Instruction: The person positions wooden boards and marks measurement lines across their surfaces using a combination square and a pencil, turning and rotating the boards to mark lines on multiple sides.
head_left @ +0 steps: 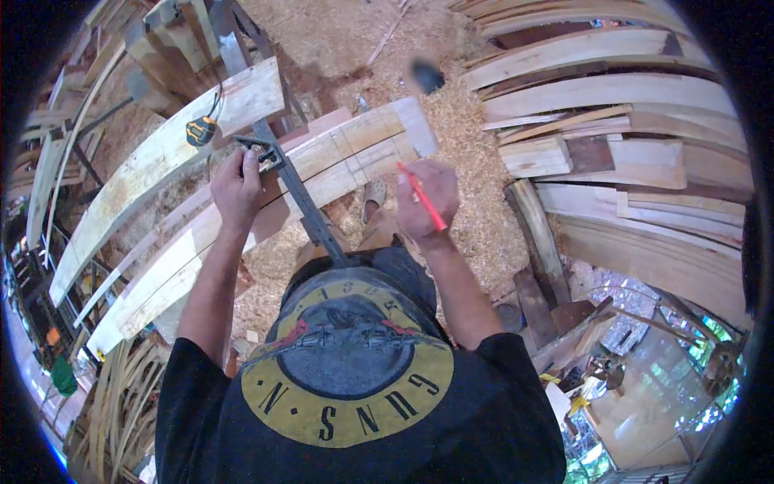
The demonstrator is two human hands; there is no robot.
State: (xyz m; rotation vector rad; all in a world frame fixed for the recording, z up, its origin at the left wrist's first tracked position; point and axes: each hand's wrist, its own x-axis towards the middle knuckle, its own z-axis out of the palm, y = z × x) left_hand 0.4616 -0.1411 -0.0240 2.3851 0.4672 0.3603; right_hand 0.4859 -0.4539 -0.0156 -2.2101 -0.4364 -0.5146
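Note:
My left hand (239, 190) is closed on a small dark square tool (268, 155), over the gap between two long boards. In my right hand (428, 199) is a red pencil (422, 198), held above the right end of the marked board. That marked board (355, 165) is pale and curved, with several pencil lines across it. A dark metal bar (305, 203) runs beneath the boards towards my waist. On the upper curved board (177, 129) lies a black and yellow tape measure (201, 131).
Stacked planks (613, 97) fill the right side. Thin wood strips (121, 395) are piled at the lower left. Sawdust (484, 234) covers the ground, where a dark object (427, 75) lies. My shoe (373, 196) shows below the marked board.

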